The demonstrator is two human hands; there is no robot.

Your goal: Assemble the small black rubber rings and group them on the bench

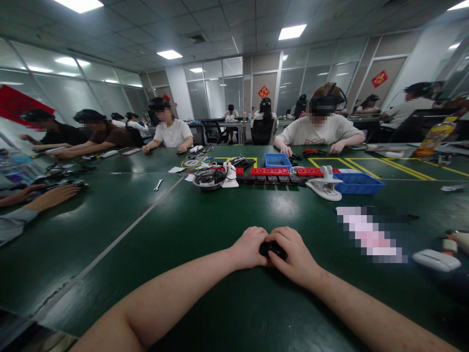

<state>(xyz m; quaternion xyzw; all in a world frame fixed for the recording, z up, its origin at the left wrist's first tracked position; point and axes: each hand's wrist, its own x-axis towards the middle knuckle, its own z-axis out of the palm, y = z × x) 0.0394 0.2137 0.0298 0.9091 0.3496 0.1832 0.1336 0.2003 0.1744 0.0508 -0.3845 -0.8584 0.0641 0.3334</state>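
At nine o'clock on the green table, one co-worker's hand lies flat, with one small wrench toward eleven. Low at six o'clock, the left hand and right hand meet, both curled and pinching one small black object between them. Toward one o'clock sit two blue trays and one white clamp.

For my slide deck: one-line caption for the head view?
Both hands, left hand and right hand, clasp a small black object over a green table.
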